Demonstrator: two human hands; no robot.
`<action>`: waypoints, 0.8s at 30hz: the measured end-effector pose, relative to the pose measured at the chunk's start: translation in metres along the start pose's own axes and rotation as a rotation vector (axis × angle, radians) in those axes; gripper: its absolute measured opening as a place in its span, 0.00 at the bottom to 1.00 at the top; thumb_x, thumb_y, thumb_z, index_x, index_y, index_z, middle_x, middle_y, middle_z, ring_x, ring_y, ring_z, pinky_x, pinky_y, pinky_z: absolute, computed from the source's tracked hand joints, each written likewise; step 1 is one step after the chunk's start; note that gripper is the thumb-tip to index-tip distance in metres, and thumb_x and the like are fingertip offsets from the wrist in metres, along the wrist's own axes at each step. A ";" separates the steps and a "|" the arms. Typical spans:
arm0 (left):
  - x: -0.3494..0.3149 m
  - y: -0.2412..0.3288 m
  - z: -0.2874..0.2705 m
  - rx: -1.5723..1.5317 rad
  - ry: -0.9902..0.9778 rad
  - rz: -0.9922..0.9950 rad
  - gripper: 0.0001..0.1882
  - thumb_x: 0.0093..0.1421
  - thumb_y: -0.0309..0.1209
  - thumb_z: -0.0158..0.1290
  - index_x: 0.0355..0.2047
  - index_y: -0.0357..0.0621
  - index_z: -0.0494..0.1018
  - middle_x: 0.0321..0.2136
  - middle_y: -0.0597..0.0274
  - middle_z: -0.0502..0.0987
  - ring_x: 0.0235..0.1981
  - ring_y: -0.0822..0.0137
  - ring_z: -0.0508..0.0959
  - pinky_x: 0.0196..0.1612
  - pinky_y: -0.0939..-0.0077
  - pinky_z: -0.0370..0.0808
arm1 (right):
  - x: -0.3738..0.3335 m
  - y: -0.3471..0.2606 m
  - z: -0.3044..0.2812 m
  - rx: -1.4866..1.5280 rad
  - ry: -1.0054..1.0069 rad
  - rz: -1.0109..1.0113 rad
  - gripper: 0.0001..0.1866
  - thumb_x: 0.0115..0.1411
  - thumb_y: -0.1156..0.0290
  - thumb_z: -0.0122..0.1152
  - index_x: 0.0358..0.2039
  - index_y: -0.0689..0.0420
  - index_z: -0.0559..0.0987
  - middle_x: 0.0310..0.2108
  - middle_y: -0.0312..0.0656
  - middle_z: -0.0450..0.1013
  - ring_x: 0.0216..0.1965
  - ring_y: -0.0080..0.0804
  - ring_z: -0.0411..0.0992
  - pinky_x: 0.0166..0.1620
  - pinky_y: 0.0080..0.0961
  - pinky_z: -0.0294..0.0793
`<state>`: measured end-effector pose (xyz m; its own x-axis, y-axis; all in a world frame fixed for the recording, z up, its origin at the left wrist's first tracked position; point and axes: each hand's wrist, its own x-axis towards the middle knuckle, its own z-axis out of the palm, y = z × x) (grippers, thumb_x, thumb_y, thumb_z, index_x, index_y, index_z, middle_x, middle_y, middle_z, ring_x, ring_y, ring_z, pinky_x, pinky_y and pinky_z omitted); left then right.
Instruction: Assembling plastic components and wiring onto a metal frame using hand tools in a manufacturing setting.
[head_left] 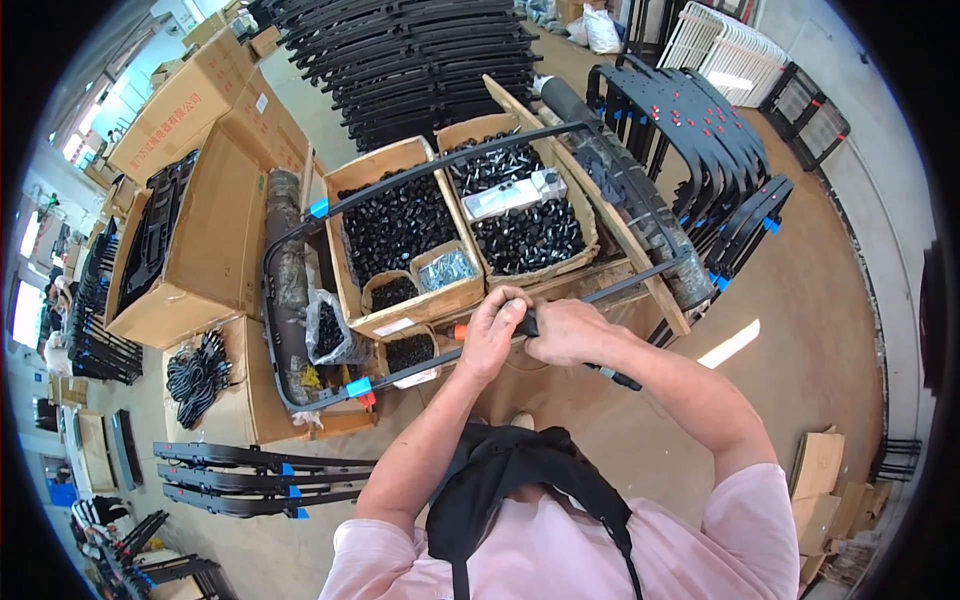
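A long black tubular frame [440, 363] with rounded corners and blue tape pieces [358, 387] lies across the boxes in front of me. My left hand [490, 335] is closed at its near bar, thumb against fingers. Just beside it, my right hand [568, 331] wraps round a black hand tool [620, 378], whose lower end sticks out beneath the hand. A black part of it shows between my hands; the rest is covered by my fingers. An orange piece [461, 331] pokes out left of my left hand; what it belongs to is hidden.
Wooden-edged boxes of black caps [400, 222] and bolts [497, 160] stand under the frame. A wrapped roll [290, 240] flanks them on the left, another [690, 280] on the right. Cartons [215, 230] are at left, stacked black frames [400, 60] behind, curved racks [690, 120] at right.
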<state>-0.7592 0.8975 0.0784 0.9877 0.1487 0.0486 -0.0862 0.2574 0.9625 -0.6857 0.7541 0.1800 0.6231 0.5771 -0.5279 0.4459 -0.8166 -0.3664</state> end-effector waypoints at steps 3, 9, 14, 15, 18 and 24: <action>0.001 -0.006 -0.003 0.018 0.012 0.002 0.09 0.74 0.33 0.51 0.44 0.41 0.75 0.38 0.70 0.74 0.41 0.78 0.70 0.49 0.79 0.69 | 0.000 -0.006 -0.008 -0.046 -0.093 0.016 0.22 0.54 0.62 0.60 0.40 0.69 0.86 0.40 0.63 0.83 0.48 0.58 0.82 0.52 0.48 0.80; 0.003 -0.008 -0.001 -0.058 0.042 -0.021 0.09 0.74 0.32 0.51 0.42 0.41 0.76 0.36 0.72 0.75 0.41 0.78 0.70 0.49 0.78 0.69 | 0.007 -0.008 -0.003 0.034 -0.117 0.020 0.21 0.54 0.65 0.59 0.40 0.69 0.85 0.43 0.64 0.82 0.49 0.57 0.82 0.52 0.46 0.80; 0.006 -0.005 -0.001 -0.063 0.042 -0.016 0.09 0.73 0.32 0.51 0.41 0.40 0.77 0.36 0.71 0.75 0.40 0.77 0.70 0.48 0.78 0.69 | 0.004 -0.008 -0.006 0.024 -0.098 0.006 0.20 0.55 0.65 0.58 0.41 0.68 0.85 0.44 0.62 0.82 0.51 0.56 0.81 0.52 0.46 0.80; 0.005 -0.005 -0.001 -0.071 0.045 -0.029 0.09 0.73 0.32 0.51 0.41 0.40 0.77 0.36 0.71 0.75 0.40 0.77 0.70 0.48 0.78 0.69 | 0.003 -0.007 -0.005 0.022 -0.095 -0.002 0.20 0.56 0.65 0.58 0.41 0.68 0.85 0.45 0.61 0.82 0.51 0.56 0.81 0.52 0.46 0.80; 0.007 -0.003 0.000 -0.064 0.056 -0.035 0.09 0.72 0.32 0.51 0.41 0.40 0.77 0.36 0.71 0.75 0.40 0.78 0.70 0.47 0.79 0.68 | 0.000 -0.009 -0.009 0.028 -0.093 -0.019 0.20 0.57 0.65 0.58 0.42 0.68 0.85 0.45 0.61 0.82 0.51 0.56 0.81 0.53 0.46 0.80; 0.011 0.009 0.014 -0.116 0.063 -0.033 0.08 0.72 0.32 0.52 0.41 0.41 0.77 0.35 0.72 0.75 0.39 0.79 0.70 0.46 0.79 0.68 | -0.006 -0.003 -0.018 0.025 -0.088 -0.019 0.22 0.59 0.61 0.59 0.42 0.68 0.85 0.44 0.63 0.82 0.50 0.57 0.81 0.53 0.48 0.79</action>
<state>-0.7473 0.8877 0.0911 0.9803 0.1973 -0.0027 -0.0722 0.3713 0.9257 -0.6788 0.7534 0.1978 0.5558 0.5902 -0.5855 0.4403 -0.8063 -0.3949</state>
